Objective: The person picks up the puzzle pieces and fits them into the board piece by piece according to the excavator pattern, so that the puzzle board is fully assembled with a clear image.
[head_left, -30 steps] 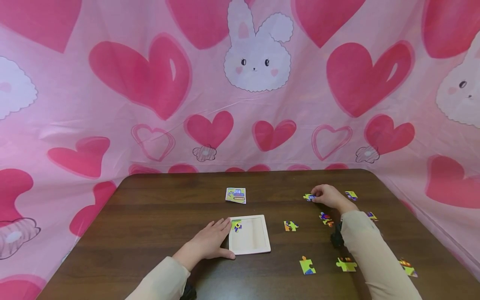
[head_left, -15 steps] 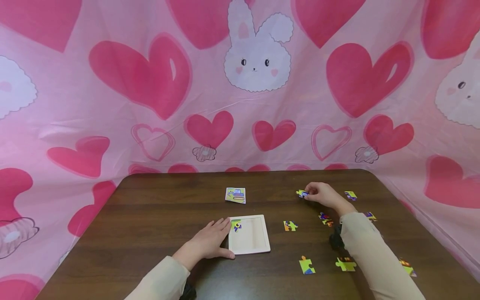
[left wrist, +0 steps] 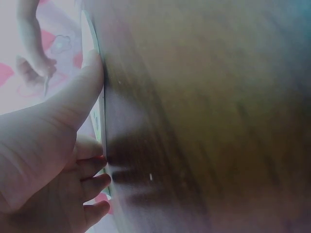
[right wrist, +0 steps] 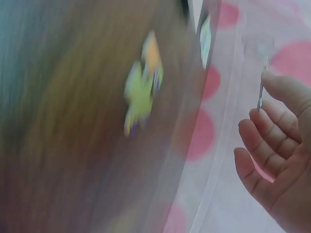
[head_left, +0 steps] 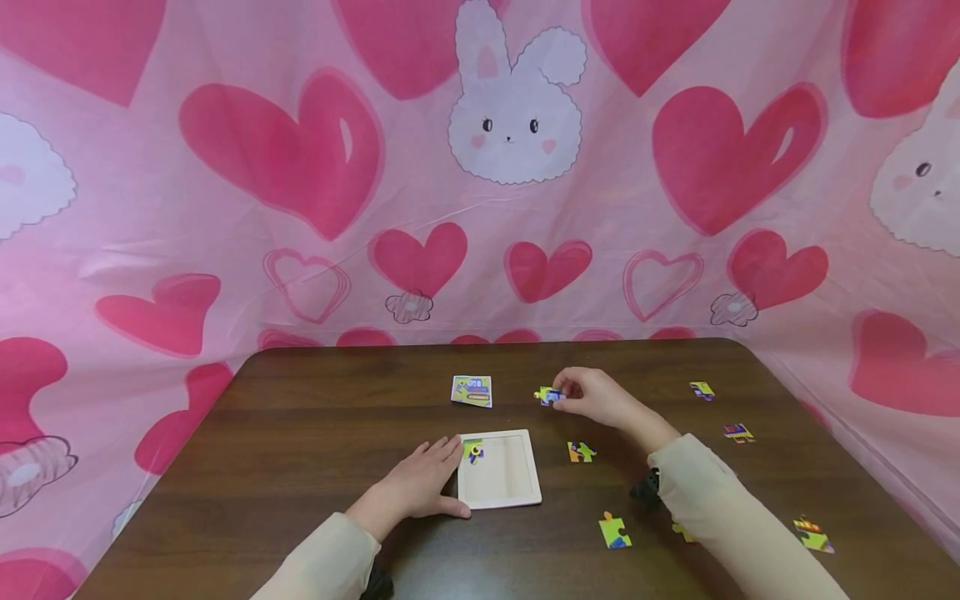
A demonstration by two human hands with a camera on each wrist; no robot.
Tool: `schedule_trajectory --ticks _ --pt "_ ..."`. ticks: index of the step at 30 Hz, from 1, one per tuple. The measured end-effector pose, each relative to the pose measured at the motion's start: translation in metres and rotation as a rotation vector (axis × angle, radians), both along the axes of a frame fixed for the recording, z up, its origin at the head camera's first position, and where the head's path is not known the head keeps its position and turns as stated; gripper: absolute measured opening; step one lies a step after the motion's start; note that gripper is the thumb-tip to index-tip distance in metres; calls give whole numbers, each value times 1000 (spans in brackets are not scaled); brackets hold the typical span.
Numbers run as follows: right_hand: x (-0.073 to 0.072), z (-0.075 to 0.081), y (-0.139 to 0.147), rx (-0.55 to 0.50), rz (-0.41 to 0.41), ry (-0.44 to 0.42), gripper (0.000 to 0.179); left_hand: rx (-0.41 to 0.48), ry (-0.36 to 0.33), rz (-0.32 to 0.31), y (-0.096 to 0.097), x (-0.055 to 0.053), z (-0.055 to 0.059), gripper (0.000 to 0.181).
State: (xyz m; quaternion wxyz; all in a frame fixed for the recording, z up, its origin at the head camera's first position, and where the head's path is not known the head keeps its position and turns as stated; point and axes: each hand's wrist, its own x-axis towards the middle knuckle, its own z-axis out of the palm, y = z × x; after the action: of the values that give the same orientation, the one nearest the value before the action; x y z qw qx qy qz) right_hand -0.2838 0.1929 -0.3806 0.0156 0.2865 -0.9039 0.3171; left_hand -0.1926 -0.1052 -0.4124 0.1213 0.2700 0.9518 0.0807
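My right hand [head_left: 598, 398] pinches a yellow and blue jigsaw piece [head_left: 548, 396] between thumb and fingers, above the table to the right of the picture card. In the right wrist view this puzzle piece [right wrist: 261, 90] shows edge-on at the fingertips. My left hand [head_left: 422, 481] lies with straight fingers along the left edge of a pale wooden puzzle tray [head_left: 513, 505], thumb at its near left corner. One jigsaw piece [head_left: 472, 451] with a yellow round shape sits in the tray's upper left corner. In the left wrist view the thumb [left wrist: 90, 80] rests against the tray's edge.
Loose jigsaw pieces lie right of the tray: an orange and green piece [head_left: 581, 452], a green piece [head_left: 615, 531], and others [head_left: 702, 390] further right. A small picture card [head_left: 471, 391] lies behind the tray. A pink heart-patterned cloth [head_left: 420, 183] hangs behind the table.
My right hand has carried the yellow and blue jigsaw piece leftward, from the right side of the table toward the picture card. The left hand and the tray have stayed in place.
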Motion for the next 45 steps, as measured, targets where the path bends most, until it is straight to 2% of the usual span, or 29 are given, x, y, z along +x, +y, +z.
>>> schedule_trajectory --ticks 8,14,25,31,45 --pt "25 -2 -43 108 85 29 20 -3 4 2 1 0 1 92" --pt "33 -11 -65 164 133 62 20 -1 5 2 0 1 1 92" --pt "31 -28 -85 256 135 77 21 16 -1 -1 -2 1 -1 92" --pt "32 -29 -88 307 114 88 22 23 -10 -1 -1 2 0 92" --pt "30 -29 -92 345 115 113 22 19 5 -5 -2 2 2 91"
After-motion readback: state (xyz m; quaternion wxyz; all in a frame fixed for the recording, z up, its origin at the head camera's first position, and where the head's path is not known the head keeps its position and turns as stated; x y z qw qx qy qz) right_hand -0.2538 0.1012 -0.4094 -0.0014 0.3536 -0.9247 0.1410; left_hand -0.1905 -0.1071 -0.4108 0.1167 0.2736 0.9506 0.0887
